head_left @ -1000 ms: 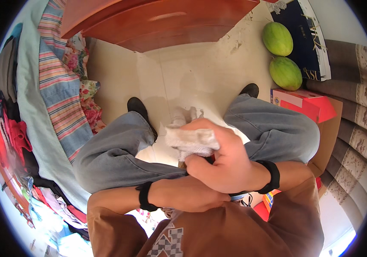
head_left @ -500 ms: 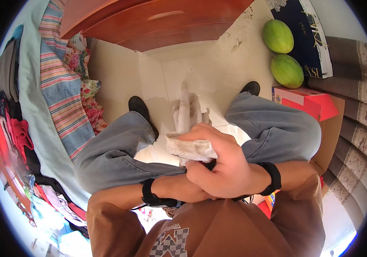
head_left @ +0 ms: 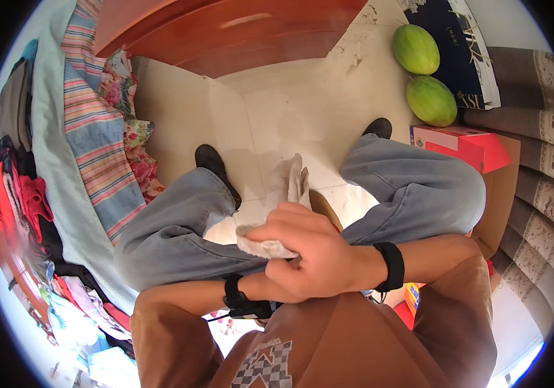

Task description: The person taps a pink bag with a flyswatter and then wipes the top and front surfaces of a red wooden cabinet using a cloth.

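A whitish, towel-like cloth [head_left: 283, 185] hangs between my knees, in front of my body. My right hand [head_left: 312, 253] has its fingers wrapped round the cloth, and one folded end sticks out beside the thumb. Only the wrist side of my left hand [head_left: 267, 286] shows; it passes beneath the right hand, which hides its fingers. Whether the left hand also grips the cloth cannot be seen. Just right of the cloth, a brown curved edge [head_left: 325, 210] shows below my hands, too covered to name.
A reddish wooden cabinet [head_left: 238, 39] stands ahead on the tiled floor [head_left: 225, 103]. Two watermelons [head_left: 431, 100], a dark paper bag [head_left: 455, 58] and a red box [head_left: 461, 145] line the right, by a curtain [head_left: 535, 174]. At left is a bed with a striped cover [head_left: 99, 149].
My right hand has moved slightly left and closer to my body with the cloth. The cloth's hanging part has shifted and bunched, and the brown edge beside it has come into view.
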Demonstrator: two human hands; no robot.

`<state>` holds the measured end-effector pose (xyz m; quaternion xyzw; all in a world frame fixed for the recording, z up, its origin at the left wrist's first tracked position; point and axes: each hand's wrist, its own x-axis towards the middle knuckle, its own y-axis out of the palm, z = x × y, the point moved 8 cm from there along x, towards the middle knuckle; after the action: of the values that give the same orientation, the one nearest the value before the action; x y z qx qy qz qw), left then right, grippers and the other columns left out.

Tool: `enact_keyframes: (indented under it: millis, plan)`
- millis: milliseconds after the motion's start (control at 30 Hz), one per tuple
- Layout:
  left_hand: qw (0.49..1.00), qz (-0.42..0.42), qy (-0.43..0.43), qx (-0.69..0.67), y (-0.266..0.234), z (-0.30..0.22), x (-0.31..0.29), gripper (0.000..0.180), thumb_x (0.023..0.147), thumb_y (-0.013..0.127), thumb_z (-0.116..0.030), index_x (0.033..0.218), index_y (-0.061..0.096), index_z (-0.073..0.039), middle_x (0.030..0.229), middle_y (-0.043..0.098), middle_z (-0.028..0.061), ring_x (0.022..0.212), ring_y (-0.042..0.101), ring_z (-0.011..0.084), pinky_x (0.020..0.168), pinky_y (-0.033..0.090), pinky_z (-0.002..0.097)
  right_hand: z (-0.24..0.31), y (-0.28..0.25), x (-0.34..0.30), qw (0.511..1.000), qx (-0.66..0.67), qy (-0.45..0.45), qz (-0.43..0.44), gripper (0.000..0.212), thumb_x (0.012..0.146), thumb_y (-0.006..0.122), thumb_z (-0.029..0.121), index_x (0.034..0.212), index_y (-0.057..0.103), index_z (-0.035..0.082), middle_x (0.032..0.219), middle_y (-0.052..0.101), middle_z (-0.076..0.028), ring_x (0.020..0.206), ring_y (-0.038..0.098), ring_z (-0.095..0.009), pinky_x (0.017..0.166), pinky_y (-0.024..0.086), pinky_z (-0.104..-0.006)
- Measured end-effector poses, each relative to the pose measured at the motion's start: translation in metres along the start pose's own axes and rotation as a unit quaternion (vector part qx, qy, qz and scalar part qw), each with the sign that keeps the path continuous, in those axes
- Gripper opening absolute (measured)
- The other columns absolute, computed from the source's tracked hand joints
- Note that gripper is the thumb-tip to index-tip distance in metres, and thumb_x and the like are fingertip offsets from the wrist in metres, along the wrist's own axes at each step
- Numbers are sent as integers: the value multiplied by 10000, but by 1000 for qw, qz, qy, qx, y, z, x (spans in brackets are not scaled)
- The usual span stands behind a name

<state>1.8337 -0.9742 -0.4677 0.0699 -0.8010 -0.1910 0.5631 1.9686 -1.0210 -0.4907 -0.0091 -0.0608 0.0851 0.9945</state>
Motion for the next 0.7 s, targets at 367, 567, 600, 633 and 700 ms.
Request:
enact_keyframes:
  millis: [367,567,600,633,700]
  plan:
    - [-274,775,236,-519,-25,-49,-106,251,946,496,-243,989,535,1,974,533,136,919,526,267,788,416,354,-19,-13,3,987,75,131,-59,313,716,527,-55,1025,565,-20,727,559,-13,626,455,-37,533,389,-209]
    - [-544,612,150,-554,-25,-31,-64,347,949,508,-283,1148,540,0,1105,569,178,1051,545,302,915,424,382,-31,5,-6,986,72,138,-59,304,718,543,-44,1019,576,-16,774,585,-31,626,477,-42,523,392,-213]
    - [-524,609,159,-575,-22,-34,-64,344,941,519,-280,1140,543,0,1107,567,185,1044,545,308,907,426,396,-27,3,-4,991,43,114,-48,305,717,549,-40,1020,576,-19,802,599,-41,645,491,-44,530,400,-217]
    - [-502,604,168,-595,-19,-37,-64,342,933,531,-277,1133,546,1,1109,565,191,1037,544,315,899,429,411,-23,3,-3,995,13,90,-37,306,715,555,-36,1021,576,-22,830,612,-51,665,505,-47,537,409,-222]
    - [-528,619,171,-556,-26,-33,-69,332,922,548,-267,1119,555,0,1088,575,188,1023,553,309,888,437,408,-25,-3,2,990,51,126,-49,306,722,542,-51,1024,578,-24,868,619,-53,692,517,-53,556,420,-226]
